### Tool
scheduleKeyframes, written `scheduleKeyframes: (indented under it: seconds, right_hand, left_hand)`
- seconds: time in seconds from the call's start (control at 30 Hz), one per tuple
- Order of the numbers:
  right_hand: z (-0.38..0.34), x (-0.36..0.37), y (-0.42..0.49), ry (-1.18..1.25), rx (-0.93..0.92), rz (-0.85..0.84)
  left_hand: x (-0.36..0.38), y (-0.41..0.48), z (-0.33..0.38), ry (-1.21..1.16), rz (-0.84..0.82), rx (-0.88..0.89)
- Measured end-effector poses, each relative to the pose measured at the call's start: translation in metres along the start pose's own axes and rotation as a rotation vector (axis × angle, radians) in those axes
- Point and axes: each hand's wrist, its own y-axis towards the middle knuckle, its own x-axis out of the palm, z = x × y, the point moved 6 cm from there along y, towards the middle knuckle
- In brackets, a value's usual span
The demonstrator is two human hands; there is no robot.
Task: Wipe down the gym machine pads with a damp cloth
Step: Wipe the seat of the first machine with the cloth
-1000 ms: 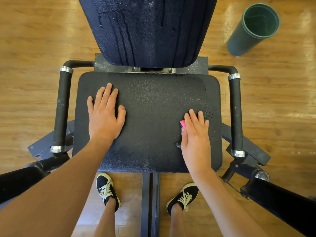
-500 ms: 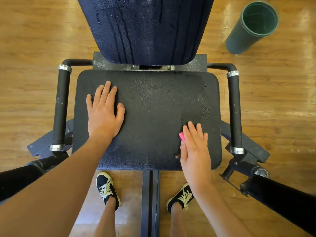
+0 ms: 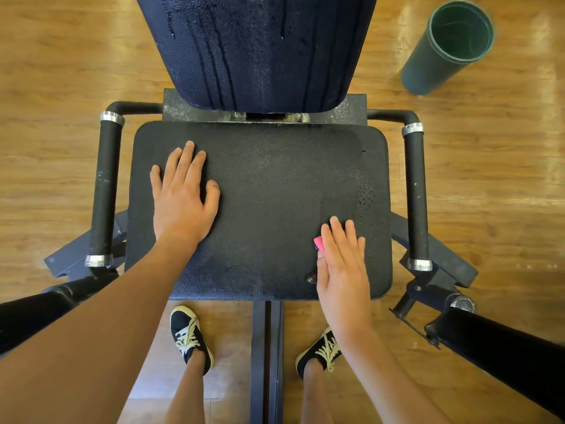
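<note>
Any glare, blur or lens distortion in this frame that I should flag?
Head view: sharp, no motion blur on the left hand or right hand; glare patches on the wooden floor by the green cylinder; wide-angle bending at the edges; wet streaks show on the back pad.

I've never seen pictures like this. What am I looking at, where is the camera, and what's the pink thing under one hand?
The camera sits on a person's head and looks down; there is no robot here. Below is a gym machine: a black seat pad and a back pad with dark drip streaks. The left hand lies flat on the seat pad. The right hand presses a pink cloth against it with straight fingers; only a corner of the cloth shows. A green tube stands on the wooden floor.
</note>
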Motion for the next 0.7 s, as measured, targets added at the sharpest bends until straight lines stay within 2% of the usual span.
scheduleKeyframes:
  seconds: [0.3, 0.47, 0.7]
  right_hand:
    - [0.0, -0.003, -0.023, 0.007, -0.036, -0.01]
    - [0.008, -0.018, 0.028, 0.085, 0.029, 0.071]
    - [0.012, -0.038, 0.141, 0.041, 0.018, 0.111]
  left_hand:
    - [0.003, -0.004, -0.002, -0.003, -0.004, -0.008]
    - [0.003, 0.001, 0.0, 0.0, 0.022, 0.013]
    - [0.005, -0.001, -0.002, 0.018, 0.026, 0.0]
